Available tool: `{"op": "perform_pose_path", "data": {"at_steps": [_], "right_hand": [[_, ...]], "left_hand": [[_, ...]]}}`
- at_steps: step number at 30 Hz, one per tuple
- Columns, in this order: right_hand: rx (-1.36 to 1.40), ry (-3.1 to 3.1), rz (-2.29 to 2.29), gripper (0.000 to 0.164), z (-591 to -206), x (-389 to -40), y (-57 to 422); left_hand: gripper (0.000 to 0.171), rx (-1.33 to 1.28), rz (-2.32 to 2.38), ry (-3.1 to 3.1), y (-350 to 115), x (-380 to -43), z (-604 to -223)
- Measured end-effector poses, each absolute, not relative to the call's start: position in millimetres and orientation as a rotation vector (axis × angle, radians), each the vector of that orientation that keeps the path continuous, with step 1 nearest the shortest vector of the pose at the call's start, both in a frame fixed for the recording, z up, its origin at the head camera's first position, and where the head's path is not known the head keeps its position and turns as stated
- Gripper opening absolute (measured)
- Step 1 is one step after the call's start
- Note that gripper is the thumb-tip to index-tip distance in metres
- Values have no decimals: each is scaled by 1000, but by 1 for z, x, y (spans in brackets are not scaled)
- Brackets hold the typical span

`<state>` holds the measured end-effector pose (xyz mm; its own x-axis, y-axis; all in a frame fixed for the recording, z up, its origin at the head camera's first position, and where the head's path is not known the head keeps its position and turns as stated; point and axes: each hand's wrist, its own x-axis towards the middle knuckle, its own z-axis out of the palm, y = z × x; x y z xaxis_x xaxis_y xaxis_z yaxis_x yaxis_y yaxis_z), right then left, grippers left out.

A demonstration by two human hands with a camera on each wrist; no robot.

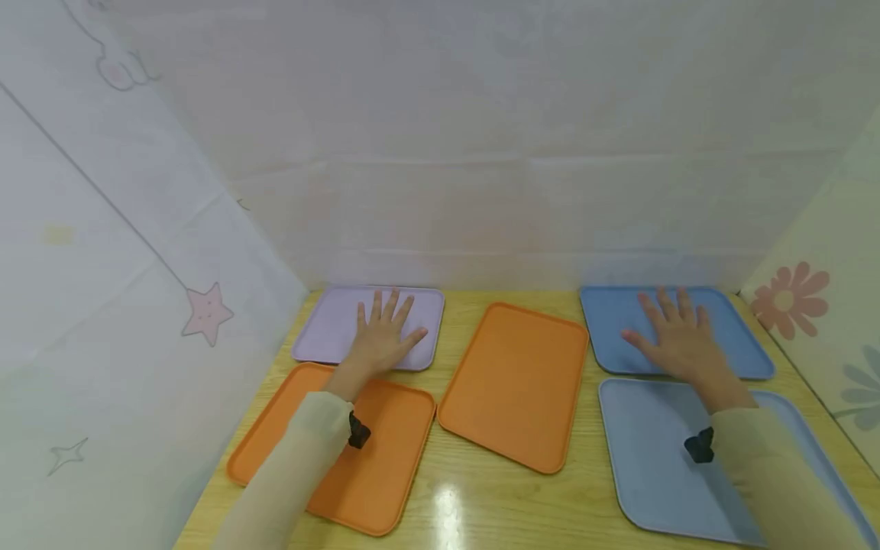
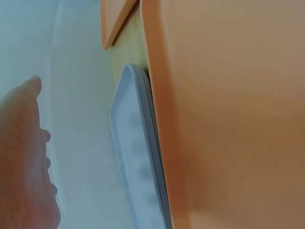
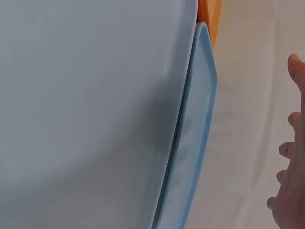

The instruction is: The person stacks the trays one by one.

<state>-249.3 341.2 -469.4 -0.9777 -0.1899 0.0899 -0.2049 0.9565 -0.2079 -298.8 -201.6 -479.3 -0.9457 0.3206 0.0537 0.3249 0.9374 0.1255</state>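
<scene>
My left hand [image 1: 380,344] is held with spread, straight fingers over the lavender tray [image 1: 330,325], holding nothing. Its forearm crosses above an orange tray [image 1: 374,458]. On the other side, my right hand [image 1: 684,344] spreads its fingers over a blue tray [image 1: 729,328], with a paler blue-grey tray [image 1: 660,458] beneath that forearm. Both wrist views show the hands raised apart from the trays: the left hand [image 2: 24,162] at the left edge, the right hand [image 3: 293,176] at the right edge. Between the hands lies another orange tray [image 1: 516,386], turned at an angle.
The trays lie on a light wooden table [image 1: 481,504]. A pale cloth wall [image 1: 481,153] rises behind its far edge. Printed side panels stand at left and right, with a pink star [image 1: 208,313] and a red flower [image 1: 791,300].
</scene>
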Motion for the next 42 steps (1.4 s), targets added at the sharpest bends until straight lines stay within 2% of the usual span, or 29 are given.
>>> {"op": "perform_pose_path", "data": {"at_steps": [9, 17, 23, 31, 42], "right_hand": [[345, -2987, 358, 85, -467, -243, 320], [440, -2923, 458, 72, -474, -235, 304], [485, -2949, 540, 67, -472, -226, 285], [428, -2974, 856, 65, -473, -216, 264], [294, -3021, 1046, 68, -483, -211, 246]], "left_hand": [[77, -574, -306, -3016, -178, -285, -477], [74, -721, -453, -2958, -162, -271, -473], [68, -732, -497, -3031, -149, -259, -471], [59, -689, -720, -3121, -133, -251, -468], [59, -682, -1052, -3160, -124, -251, -474]]}}
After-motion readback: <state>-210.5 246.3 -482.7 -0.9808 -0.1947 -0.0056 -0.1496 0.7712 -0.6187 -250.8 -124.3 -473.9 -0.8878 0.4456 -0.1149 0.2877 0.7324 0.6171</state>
